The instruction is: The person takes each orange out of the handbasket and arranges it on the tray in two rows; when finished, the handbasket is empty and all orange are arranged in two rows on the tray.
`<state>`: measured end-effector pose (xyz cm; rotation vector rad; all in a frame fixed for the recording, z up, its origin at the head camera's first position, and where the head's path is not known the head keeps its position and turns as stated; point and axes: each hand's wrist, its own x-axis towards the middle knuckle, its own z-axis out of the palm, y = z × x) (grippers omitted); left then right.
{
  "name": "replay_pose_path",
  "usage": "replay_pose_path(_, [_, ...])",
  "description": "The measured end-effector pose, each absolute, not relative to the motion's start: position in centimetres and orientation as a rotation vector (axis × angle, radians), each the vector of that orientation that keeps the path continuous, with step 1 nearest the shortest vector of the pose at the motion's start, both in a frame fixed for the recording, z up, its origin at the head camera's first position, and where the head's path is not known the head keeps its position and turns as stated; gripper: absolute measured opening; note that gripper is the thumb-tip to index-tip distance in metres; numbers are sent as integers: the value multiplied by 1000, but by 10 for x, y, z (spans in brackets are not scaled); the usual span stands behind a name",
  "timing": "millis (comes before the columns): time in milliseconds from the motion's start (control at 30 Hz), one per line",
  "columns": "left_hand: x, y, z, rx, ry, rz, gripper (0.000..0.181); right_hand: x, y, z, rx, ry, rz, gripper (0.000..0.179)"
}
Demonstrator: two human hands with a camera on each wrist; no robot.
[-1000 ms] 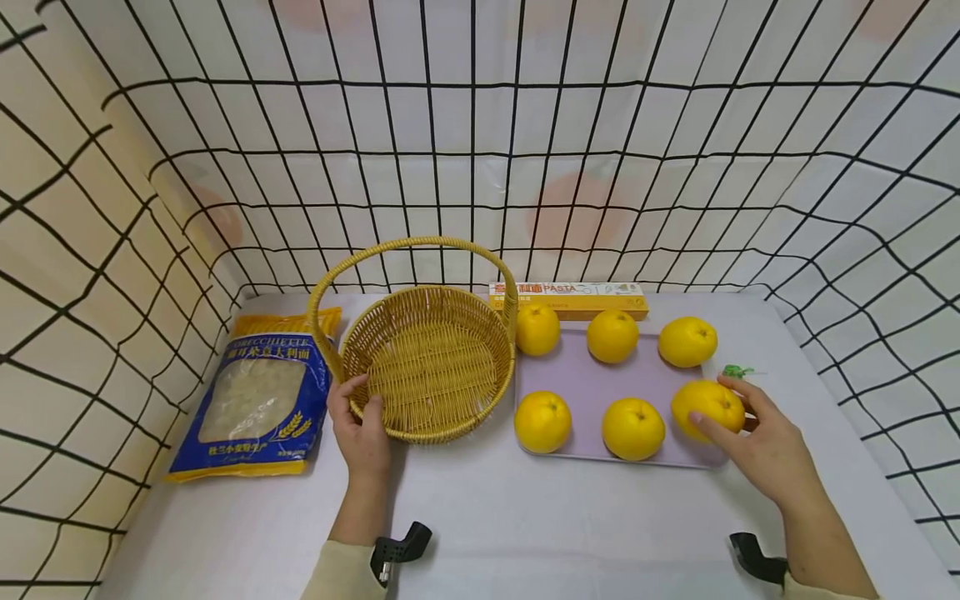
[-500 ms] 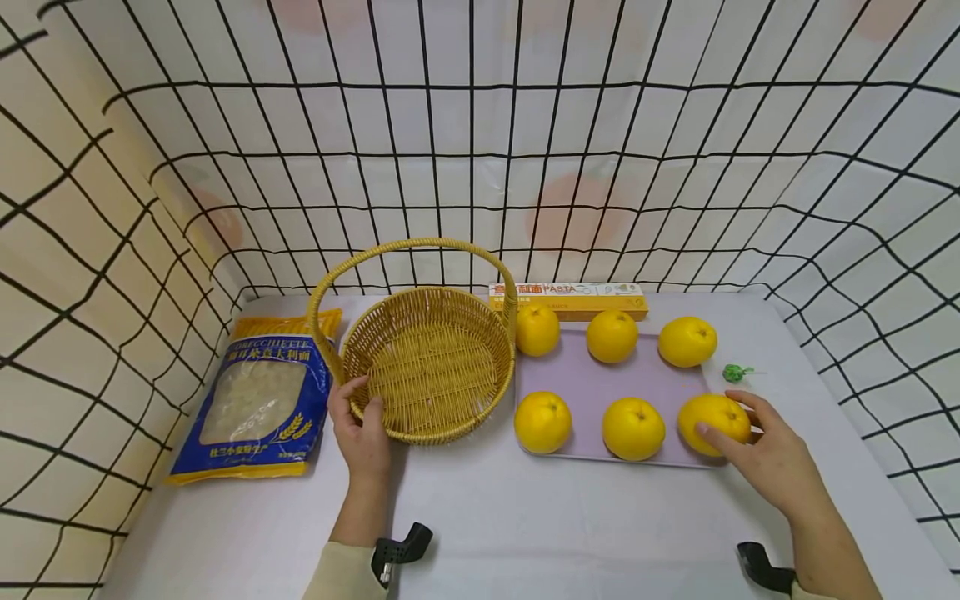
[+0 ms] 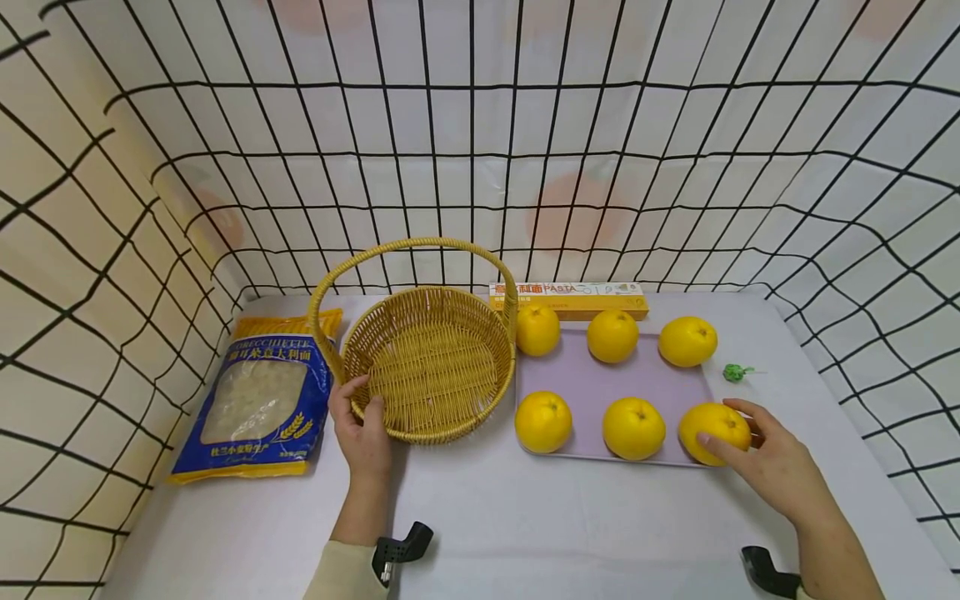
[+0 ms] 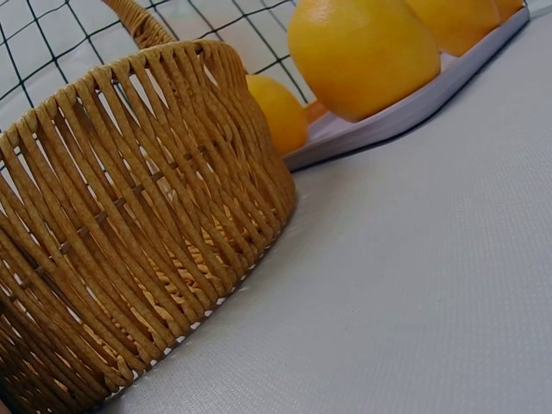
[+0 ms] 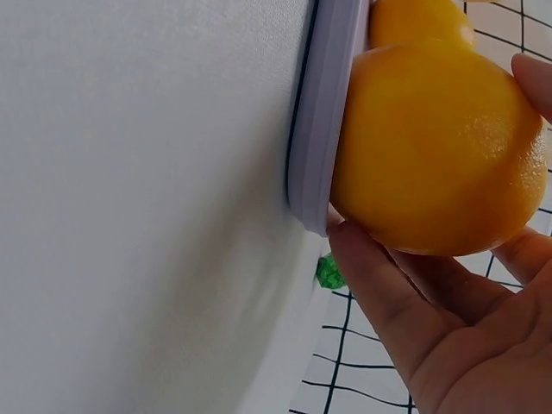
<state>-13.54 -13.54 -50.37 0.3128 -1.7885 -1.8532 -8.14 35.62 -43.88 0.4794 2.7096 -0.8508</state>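
Observation:
My left hand (image 3: 362, 431) holds the near left rim of a round wicker basket (image 3: 427, 367), its thumb and a finger hooked over the edge. The woven side of the basket (image 4: 147, 216) fills much of the left wrist view. My right hand (image 3: 776, 462) has its thumb and fingers around a yellow-orange orange (image 3: 708, 429) at the near right corner of a pale purple tray (image 3: 585, 392). In the right wrist view this orange (image 5: 440, 147) sits against the tray rim, fingers (image 5: 379, 276) bent beneath and beside it. Several other oranges stand in two rows on the tray.
A blue and yellow bag of orecchiette pasta (image 3: 255, 400) lies left of the basket. Behind the tray is a pasta box (image 3: 567, 302). A small green object (image 3: 735, 372) lies right of the tray. Black wire grid (image 3: 472, 150) encloses the white table at the back and sides.
My right hand has shifted slightly right and toward me, and the orange in it has moved the same way to the tray's corner. The left hand and the basket stay put.

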Motion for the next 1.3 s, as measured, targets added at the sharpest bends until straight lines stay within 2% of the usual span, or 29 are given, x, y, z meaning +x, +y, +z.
replay_pose_path(467, [-135, -137, -505, 308, -1775, -1855, 34, -79, 360, -436, 400, 2683, -880, 102])
replay_pose_path(800, [-135, -135, -503, 292, -1755, -1854, 34, -83, 357, -436, 361, 2669, -891, 106])
replay_pose_path(1067, [-137, -135, -505, 296, -1771, -1849, 33, -83, 360, -431, 386, 2693, -839, 102])
replay_pose_path(1300, [-136, -136, -506, 310, -1752, -1869, 33, -83, 360, -433, 410, 2671, -873, 106])
